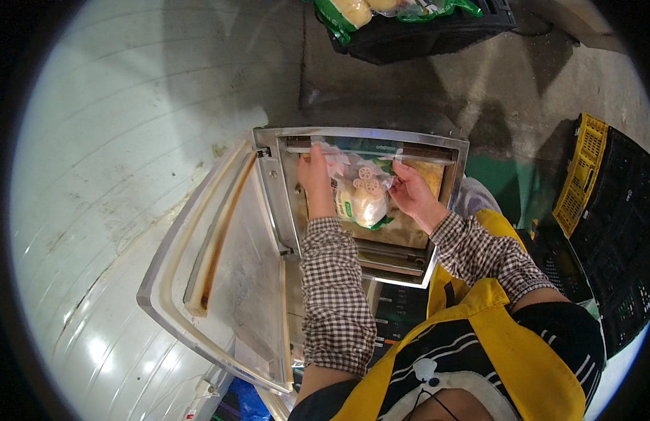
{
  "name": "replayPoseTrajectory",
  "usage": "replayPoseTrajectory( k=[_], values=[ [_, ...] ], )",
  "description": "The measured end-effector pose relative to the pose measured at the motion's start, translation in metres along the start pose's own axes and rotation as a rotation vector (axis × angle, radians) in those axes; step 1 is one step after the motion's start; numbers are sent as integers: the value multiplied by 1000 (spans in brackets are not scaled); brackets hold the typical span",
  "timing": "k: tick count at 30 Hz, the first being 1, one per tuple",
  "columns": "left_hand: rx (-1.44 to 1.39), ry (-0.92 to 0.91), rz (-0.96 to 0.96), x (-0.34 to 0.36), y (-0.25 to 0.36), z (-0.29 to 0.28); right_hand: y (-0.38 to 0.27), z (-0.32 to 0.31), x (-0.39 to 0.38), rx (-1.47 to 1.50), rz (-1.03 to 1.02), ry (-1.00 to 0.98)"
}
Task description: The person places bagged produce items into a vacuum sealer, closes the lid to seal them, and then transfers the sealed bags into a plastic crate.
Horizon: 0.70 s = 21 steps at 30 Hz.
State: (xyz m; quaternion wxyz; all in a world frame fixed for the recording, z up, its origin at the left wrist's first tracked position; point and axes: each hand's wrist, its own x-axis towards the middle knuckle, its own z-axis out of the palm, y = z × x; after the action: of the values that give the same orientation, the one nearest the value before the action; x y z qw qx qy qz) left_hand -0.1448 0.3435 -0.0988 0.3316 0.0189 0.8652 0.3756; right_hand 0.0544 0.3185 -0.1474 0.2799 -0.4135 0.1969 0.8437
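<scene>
A clear plastic bag (pixel 358 186) lies over the chamber of an open metal machine (pixel 462 175), its long axis running from the far side toward the person and leaning a little, so that the loose, crumpled end points away to the left and the filled end points back toward the body, slightly right. The film is shiny and see-through, printed with green at the near corners and a small green patch on the left side; brownish-pink wheel shapes show near its middle, and pale cream, rounded contents (pixel 370 210) bulge below them. The left hand (pixel 316 179) has its fingers closed on the bag's far left edge. The right hand (pixel 414 195) pinches the right edge between thumb and fingers, palm turned inward. Beneath the bag, the chamber floor is yellowish-brown and stained, with a bar across the far side and another across the near side. The machine's clear lid (pixel 248 281) stands swung open to the left, carrying a strip (pixel 223 242) with a rusty brown stain, near a white wall (pixel 100 210). To the right are a yellow crate (pixel 582 175) and a black crate (pixel 613 259); beyond the machine, green-and-clear packs (pixel 356 12) sit on a black crate-like box (pixel 416 45).
</scene>
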Motion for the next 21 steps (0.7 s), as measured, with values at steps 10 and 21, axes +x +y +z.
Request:
replayPoseTrajectory(
  k=[10, 21],
  values=[
    [226, 65, 228, 10, -44, -33, 2, -15, 2, -64, -15, -58],
    [1003, 905, 1025, -317, 117, -272, -45, 16, -78, -568, 160, 112]
  ],
)
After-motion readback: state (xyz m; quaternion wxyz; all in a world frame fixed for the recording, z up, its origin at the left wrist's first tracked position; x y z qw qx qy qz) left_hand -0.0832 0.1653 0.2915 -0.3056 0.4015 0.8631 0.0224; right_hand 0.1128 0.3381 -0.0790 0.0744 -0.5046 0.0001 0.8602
